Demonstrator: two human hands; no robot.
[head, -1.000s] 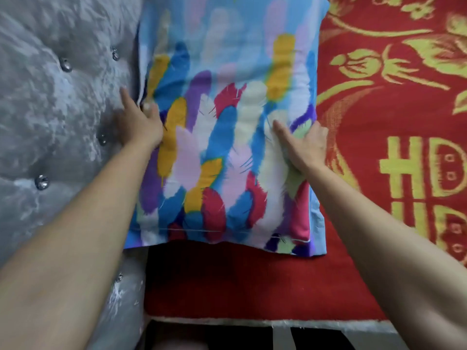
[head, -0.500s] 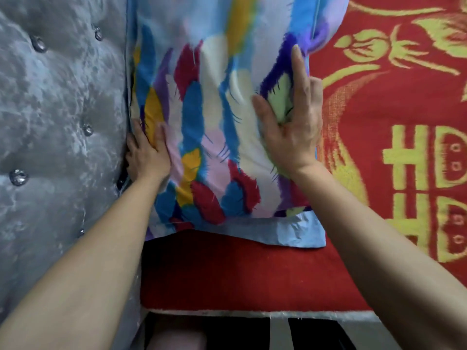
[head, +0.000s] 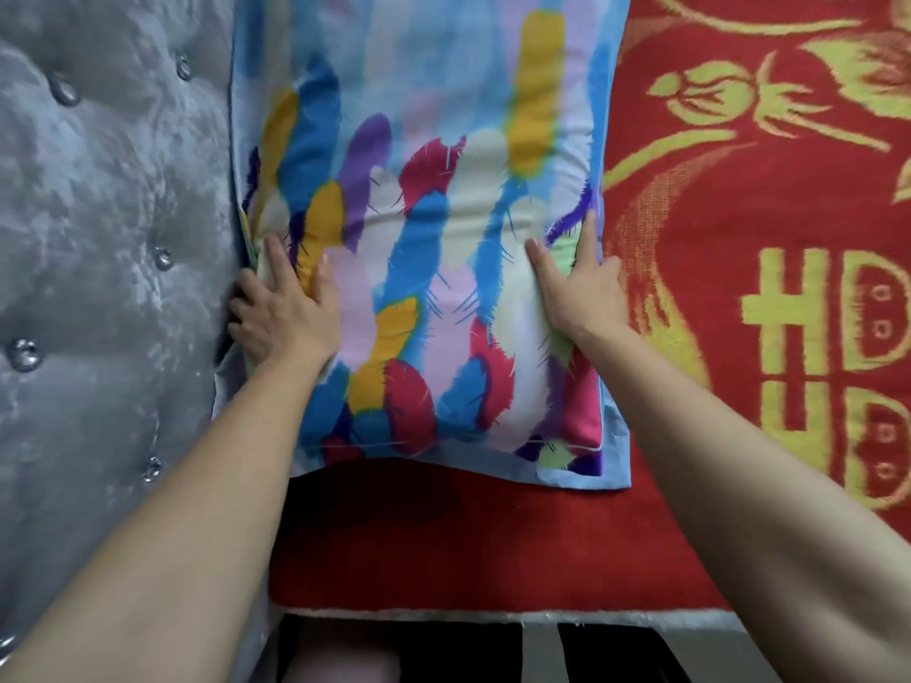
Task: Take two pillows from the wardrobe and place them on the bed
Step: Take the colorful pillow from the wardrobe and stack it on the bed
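Observation:
A pillow point(head: 443, 229) in a light blue case printed with bright feathers lies on the red bed cover point(head: 493, 534), its left side against the grey headboard. My left hand point(head: 283, 315) grips the pillow's left edge, fingers tucked between pillow and headboard. On the opposite side, my right hand point(head: 581, 288) holds the right edge with the thumb pressed into the top. No second pillow can be told apart.
The tufted grey velvet headboard point(head: 108, 239) with shiny buttons fills the left. The red cover carries a gold pattern point(head: 813, 313) on the right. The bed's near edge point(head: 493, 613) runs along the bottom, with dark floor below it.
My right hand went from lying flat on the pillow with fingers stretched out to holding its right edge lower down. My left hand stays at the left edge by the headboard.

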